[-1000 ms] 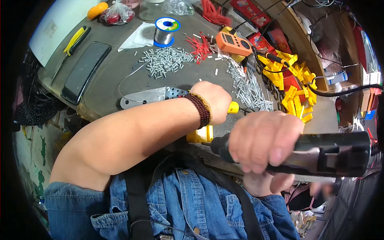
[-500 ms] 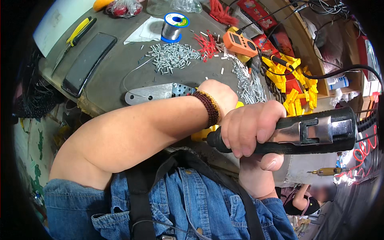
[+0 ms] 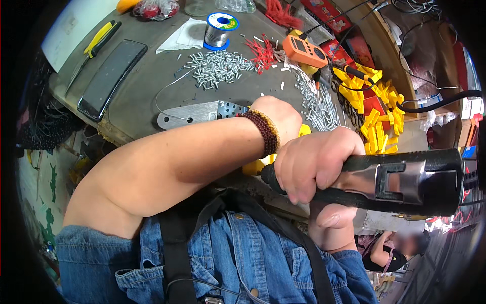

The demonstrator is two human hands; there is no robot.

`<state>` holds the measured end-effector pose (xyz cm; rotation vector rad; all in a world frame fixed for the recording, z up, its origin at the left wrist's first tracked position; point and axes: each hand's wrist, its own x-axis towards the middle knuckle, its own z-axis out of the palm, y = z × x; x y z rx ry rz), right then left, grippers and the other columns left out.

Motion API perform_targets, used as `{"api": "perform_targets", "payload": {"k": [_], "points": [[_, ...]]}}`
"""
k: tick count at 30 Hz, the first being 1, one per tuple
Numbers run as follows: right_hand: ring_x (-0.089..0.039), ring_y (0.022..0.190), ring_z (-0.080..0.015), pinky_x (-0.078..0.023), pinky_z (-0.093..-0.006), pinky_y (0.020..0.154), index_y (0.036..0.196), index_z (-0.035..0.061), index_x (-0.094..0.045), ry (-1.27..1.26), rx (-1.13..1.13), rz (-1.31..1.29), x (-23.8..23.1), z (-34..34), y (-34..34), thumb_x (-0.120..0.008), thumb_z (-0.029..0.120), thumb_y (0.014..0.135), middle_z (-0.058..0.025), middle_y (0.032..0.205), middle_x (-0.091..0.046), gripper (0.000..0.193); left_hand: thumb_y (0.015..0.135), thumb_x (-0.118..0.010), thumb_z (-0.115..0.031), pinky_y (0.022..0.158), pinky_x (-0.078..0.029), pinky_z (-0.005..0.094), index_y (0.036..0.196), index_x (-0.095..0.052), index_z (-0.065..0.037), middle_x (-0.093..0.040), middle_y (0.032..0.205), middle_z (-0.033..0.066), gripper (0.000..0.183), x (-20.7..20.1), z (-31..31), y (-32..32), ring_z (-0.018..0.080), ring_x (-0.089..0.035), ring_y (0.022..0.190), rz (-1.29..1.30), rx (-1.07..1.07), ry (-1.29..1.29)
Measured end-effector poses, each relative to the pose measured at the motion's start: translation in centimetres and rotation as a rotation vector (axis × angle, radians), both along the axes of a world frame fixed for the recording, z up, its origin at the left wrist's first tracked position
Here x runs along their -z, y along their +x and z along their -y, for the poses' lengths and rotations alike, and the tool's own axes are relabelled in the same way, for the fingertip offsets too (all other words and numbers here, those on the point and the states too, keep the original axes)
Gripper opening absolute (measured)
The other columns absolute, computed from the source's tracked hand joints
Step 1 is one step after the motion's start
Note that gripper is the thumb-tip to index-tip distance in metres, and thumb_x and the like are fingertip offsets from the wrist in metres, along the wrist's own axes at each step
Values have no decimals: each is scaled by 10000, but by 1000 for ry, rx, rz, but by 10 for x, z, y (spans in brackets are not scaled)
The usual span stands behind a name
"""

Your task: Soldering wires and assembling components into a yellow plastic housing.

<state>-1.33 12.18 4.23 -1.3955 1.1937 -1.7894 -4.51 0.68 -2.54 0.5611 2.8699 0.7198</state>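
Your right hand is fisted tight round the black tool, long axis running L–R, tip toward the yellow part. Left hand pins that part, fingers hidden.

A single head-worn fisheye camera looked steeply down from just above the person's chest, facing forward over the workbench. It sat very near the right hand, which filled the frame's centre below the bench's near edge, while the bench's far side curved toward the upper rim.
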Motion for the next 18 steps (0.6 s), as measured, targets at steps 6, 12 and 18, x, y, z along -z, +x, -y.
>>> {"api": "perform_targets", "payload": {"k": [6,12,18], "points": [[-576,641,-218,-465,-366,592,959,72,-503,-82,272,173,9,-4,15,-857,139,664,-101,742,-606,466,835,-567,-302,823,-550,386,995,-757,-101,-734,1033,112,320,1,-5,-6,259,-704,984,25,22,6],[-592,559,-205,-488,-357,575,977,120,-483,145,232,-157,-11,1,17,-846,247,696,-36,697,-593,477,834,-566,-270,822,-547,378,981,-760,-108,-737,1023,103,292,-8,1,7,246,-703,976,-9,0,-21],[-601,702,-228,-482,-358,643,955,71,-523,7,234,93,0,-5,23,-886,51,616,-93,780,-617,497,857,-544,-340,802,-543,427,1003,-730,-130,-732,965,113,316,-1,-4,0,286,-701,942,-22,22,27]]}}
